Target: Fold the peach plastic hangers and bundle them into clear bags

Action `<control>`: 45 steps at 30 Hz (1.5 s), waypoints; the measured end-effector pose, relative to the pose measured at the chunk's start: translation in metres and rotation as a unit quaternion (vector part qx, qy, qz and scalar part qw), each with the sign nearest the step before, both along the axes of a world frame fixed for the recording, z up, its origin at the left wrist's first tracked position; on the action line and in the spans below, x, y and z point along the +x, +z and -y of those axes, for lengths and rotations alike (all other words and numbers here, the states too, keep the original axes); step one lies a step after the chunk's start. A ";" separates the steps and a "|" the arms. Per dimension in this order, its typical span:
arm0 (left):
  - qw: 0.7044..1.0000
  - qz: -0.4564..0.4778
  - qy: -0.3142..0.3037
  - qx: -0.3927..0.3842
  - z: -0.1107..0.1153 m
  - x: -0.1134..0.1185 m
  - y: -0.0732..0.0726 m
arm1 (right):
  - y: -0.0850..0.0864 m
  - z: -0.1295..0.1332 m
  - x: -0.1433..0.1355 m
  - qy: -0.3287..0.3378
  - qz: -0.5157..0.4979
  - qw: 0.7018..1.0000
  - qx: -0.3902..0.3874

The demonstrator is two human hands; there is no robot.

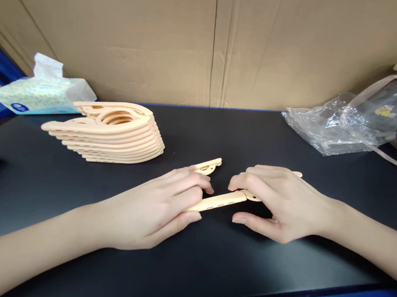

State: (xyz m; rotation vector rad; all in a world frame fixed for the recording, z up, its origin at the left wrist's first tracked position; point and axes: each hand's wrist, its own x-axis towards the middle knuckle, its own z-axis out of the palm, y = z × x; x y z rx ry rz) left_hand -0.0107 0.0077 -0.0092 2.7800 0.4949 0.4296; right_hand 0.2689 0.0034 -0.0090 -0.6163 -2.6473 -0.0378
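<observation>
A cream plastic piece, like a folding hanger [220,202], lies across the middle of the black table. My left hand [159,207] is closed round its left part, thumb along the near edge. Over its right end is my right hand [282,202], thumb and index finger apart, with the other fingers curled over the part beneath. A short cream arm with a hole sticks out beyond my left fingers, and another tip shows behind my right hand. To the left stands a neat stack of similar cream hangers [121,136].
A tissue pack [45,94] sits at the back left, behind the stack. Crinkled clear plastic [330,124] and a transparent bag [389,106] with straps lie at the back right. Brown cardboard [165,28] rises behind the table [169,284], whose near edge is blue.
</observation>
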 end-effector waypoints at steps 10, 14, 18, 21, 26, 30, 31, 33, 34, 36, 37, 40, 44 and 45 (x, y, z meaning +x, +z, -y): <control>0.999 -0.018 0.016 0.022 0.001 0.003 0.004 | 0.007 -0.014 0.001 -0.052 0.035 0.997 0.055; 0.999 0.005 0.025 0.024 0.000 0.001 -0.001 | 0.009 -0.016 0.003 -0.114 0.029 0.986 0.118; 0.999 0.006 0.030 0.017 0.000 0.001 -0.002 | 0.009 -0.011 0.002 -0.122 0.049 0.985 0.115; 0.999 0.004 0.041 0.011 -0.001 0.001 -0.001 | 0.008 -0.010 0.001 -0.105 0.061 0.987 0.106; 0.999 0.002 0.047 0.005 -0.002 0.001 -0.002 | 0.008 -0.014 0.002 -0.084 0.066 0.984 0.140; 0.998 0.002 0.062 -0.015 -0.002 0.000 -0.003 | 0.010 -0.012 0.002 -0.048 0.064 0.989 0.122; 0.997 0.003 0.073 -0.021 -0.002 0.000 -0.003 | 0.010 -0.010 0.001 -0.037 0.060 0.992 0.104; 0.993 0.009 0.108 -0.034 -0.001 0.000 -0.003 | 0.010 -0.007 -0.001 -0.018 0.048 0.997 0.050; 0.991 0.013 0.128 -0.040 -0.001 0.001 -0.003 | 0.010 -0.005 -0.002 -0.010 0.039 0.999 0.016; 0.986 0.023 0.157 -0.052 -0.001 0.002 -0.003 | 0.010 -0.002 -0.005 0.004 0.018 0.999 -0.049; 0.985 0.027 0.163 -0.056 -0.001 0.002 -0.003 | 0.010 -0.001 -0.006 0.010 0.008 0.997 -0.075; 0.985 0.033 0.162 -0.057 -0.002 0.003 -0.003 | 0.010 0.003 -0.010 0.026 -0.006 0.992 -0.120; 0.978 0.033 0.195 -0.061 0.001 0.003 -0.005 | 0.010 0.005 -0.011 0.030 0.001 0.989 -0.147; 0.978 0.029 0.200 -0.058 0.002 0.003 -0.006 | 0.010 0.005 -0.011 0.030 0.003 0.988 -0.151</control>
